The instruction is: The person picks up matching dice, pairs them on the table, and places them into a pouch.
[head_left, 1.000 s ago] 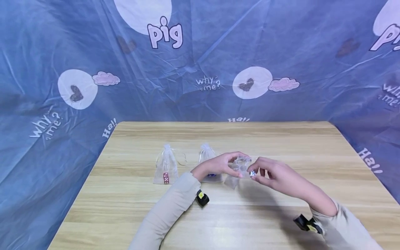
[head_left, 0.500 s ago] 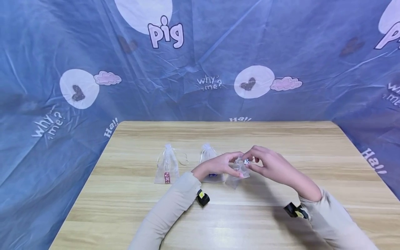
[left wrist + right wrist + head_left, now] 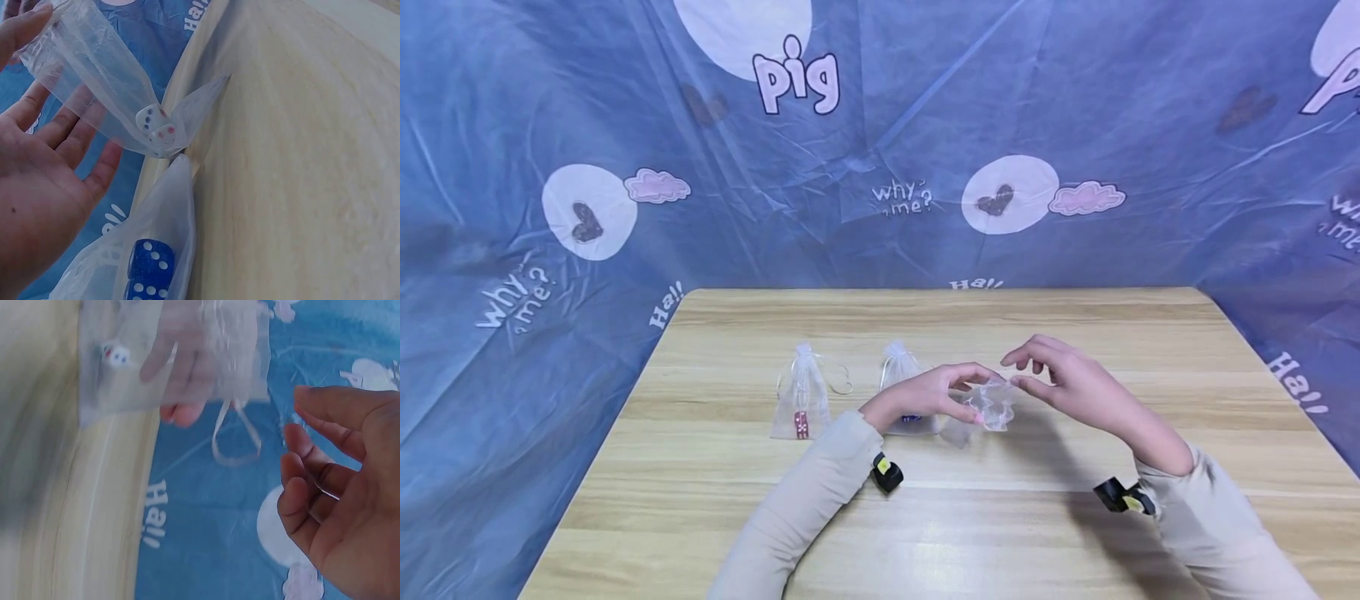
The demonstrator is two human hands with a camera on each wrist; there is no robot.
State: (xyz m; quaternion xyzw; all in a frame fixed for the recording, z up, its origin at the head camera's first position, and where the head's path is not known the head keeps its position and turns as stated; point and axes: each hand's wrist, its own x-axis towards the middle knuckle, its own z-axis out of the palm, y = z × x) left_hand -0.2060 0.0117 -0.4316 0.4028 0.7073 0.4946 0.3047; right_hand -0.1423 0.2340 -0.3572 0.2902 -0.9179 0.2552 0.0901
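Observation:
My left hand holds a sheer white drawstring bag near its open mouth, thumb on one side and fingers on the other. White dice with blue and red spots lie at the bottom of this bag, seen through the mesh in the left wrist view. Just right of the mouth is my right hand, its fingers loosely bent and nothing between them. In the right wrist view a ribbon loop hangs from the bag by the left fingers.
Left of the held bag, a similar bag with blue dice lies partly behind the left hand. Farther left is another bag with red dice. A blue printed cloth rises behind the wooden table.
My right hand brought a white die to the bag's mouth, let it go, and drew back slightly up and right with nothing in it. The left hand stays on the bag.

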